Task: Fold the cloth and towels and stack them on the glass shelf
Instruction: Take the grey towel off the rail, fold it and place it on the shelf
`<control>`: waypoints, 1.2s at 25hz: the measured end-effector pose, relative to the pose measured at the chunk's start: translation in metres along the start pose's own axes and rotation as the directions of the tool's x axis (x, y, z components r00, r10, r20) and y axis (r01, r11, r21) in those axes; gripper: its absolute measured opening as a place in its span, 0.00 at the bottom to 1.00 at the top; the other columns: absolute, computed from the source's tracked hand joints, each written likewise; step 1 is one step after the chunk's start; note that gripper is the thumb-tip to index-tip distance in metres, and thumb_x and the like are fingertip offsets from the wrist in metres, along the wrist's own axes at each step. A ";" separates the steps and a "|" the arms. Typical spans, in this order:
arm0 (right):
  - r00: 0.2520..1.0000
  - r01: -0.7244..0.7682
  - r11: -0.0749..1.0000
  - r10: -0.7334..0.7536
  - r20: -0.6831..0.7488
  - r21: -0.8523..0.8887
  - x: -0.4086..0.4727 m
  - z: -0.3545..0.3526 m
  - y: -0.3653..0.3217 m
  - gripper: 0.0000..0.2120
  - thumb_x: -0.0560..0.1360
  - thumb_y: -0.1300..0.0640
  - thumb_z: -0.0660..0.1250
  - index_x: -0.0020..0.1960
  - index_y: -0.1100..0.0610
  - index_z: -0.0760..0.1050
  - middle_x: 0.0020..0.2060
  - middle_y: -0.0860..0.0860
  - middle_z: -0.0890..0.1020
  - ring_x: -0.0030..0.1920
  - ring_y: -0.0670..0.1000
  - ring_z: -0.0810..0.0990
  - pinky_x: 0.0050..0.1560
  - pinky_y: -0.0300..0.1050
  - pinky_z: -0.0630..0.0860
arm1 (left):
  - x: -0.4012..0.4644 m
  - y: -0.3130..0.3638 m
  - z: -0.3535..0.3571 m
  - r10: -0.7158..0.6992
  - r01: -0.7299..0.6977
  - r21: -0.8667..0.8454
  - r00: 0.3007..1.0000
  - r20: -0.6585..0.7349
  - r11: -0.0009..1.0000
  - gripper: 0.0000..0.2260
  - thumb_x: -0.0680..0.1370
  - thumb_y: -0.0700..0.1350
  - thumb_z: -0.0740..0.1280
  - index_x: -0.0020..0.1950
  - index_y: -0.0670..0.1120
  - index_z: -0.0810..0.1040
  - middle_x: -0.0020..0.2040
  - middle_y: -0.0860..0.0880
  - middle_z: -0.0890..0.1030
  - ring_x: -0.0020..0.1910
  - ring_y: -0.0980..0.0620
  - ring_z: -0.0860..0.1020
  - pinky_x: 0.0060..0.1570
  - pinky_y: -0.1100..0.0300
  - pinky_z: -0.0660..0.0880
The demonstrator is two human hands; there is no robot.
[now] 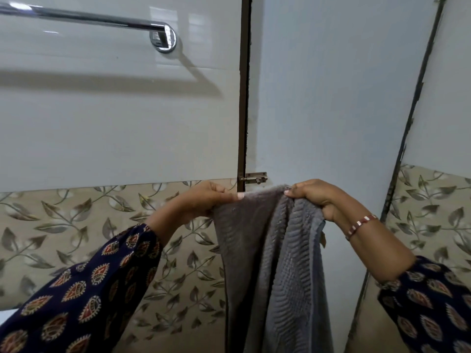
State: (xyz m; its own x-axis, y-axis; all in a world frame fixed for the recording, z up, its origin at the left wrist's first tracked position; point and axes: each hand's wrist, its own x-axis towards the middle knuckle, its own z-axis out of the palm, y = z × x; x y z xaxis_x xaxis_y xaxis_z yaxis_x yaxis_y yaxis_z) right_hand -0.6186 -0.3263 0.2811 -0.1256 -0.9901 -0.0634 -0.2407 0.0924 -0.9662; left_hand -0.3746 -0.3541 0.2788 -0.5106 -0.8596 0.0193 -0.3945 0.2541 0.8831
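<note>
Tiled bathroom wall (114, 123) w/ chrome rail (89, 17); both hands, left (204, 200) & right (313, 197), grip grey towel (270, 263).

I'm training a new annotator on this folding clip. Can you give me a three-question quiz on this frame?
1. True or false: both hands grip the grey towel at its top edge.
2. Which wrist wears the beaded bracelet? A) left B) right
3. What metal fixture sits on the door frame just above the towel?

Key: 1 true: left hand, right hand. 2 B. 3 A sliding bolt latch.
</note>
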 end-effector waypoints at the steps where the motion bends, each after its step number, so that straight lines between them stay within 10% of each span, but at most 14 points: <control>1: 0.999 -0.041 0.999 0.042 -0.016 0.029 0.004 -0.001 0.005 0.06 0.73 0.64 0.68 0.37 0.61 0.76 0.35 0.59 0.80 0.35 0.57 0.79 0.42 0.48 0.78 | 0.001 -0.001 0.003 0.001 -0.006 -0.111 0.999 -0.041 0.994 0.12 0.73 0.50 0.68 0.38 0.42 0.77 0.39 0.45 0.77 0.38 0.51 0.75 0.41 0.60 0.74; 5: 0.988 -0.132 0.988 0.138 -0.067 0.085 0.013 -0.003 0.019 0.07 0.71 0.59 0.70 0.43 0.62 0.75 0.50 0.61 0.78 0.54 0.62 0.78 0.59 0.61 0.74 | 0.004 0.009 0.018 0.060 -0.071 -0.380 0.997 -0.040 0.922 0.09 0.77 0.46 0.64 0.43 0.41 0.79 0.36 0.49 0.81 0.37 0.53 0.79 0.38 0.61 0.78; 9: 0.968 -0.190 0.955 0.220 -0.117 0.229 0.005 -0.018 0.017 0.08 0.76 0.62 0.64 0.40 0.64 0.74 0.28 0.59 0.81 0.36 0.58 0.78 0.41 0.53 0.77 | 0.003 0.014 0.028 0.053 -0.052 -0.016 0.998 0.035 0.999 0.07 0.77 0.42 0.65 0.39 0.43 0.78 0.34 0.48 0.78 0.31 0.60 0.76 0.31 0.70 0.73; 15: 0.994 -0.050 0.923 0.084 -0.073 0.382 -0.009 0.007 -0.001 0.08 0.77 0.66 0.60 0.40 0.60 0.72 0.34 0.56 0.75 0.29 0.53 0.77 0.26 0.44 0.78 | 0.019 0.045 0.056 0.021 -0.095 -0.411 0.983 -0.183 0.907 0.07 0.77 0.41 0.64 0.42 0.40 0.78 0.39 0.45 0.78 0.37 0.52 0.76 0.38 0.62 0.75; 22: 0.995 0.075 0.868 -0.034 -0.092 0.490 -0.019 0.026 -0.023 0.09 0.78 0.67 0.58 0.42 0.64 0.74 0.30 0.56 0.77 0.20 0.48 0.78 0.23 0.39 0.78 | 0.008 0.062 0.072 0.261 -0.290 -0.028 0.896 -0.360 0.956 0.09 0.74 0.42 0.69 0.53 0.41 0.80 0.48 0.41 0.83 0.48 0.45 0.82 0.53 0.51 0.79; 30: 0.990 0.132 0.860 -0.144 -0.013 0.494 -0.026 0.046 -0.027 0.10 0.77 0.68 0.58 0.38 0.64 0.71 0.19 0.53 0.79 0.21 0.49 0.80 0.27 0.41 0.79 | -0.001 0.049 0.063 0.398 -0.176 0.519 0.846 -0.354 0.836 0.10 0.73 0.36 0.66 0.54 0.41 0.78 0.45 0.46 0.80 0.42 0.51 0.75 0.36 0.67 0.69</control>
State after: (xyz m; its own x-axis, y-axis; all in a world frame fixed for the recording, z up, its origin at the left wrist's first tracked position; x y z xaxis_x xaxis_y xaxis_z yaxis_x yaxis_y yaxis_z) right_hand -0.5650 -0.3081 0.2971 -0.1026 -0.9915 0.0795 0.2517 -0.1032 -0.9623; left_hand -0.4415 -0.3126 0.2929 -0.3185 -0.7831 0.5342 -0.6364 0.5943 0.4917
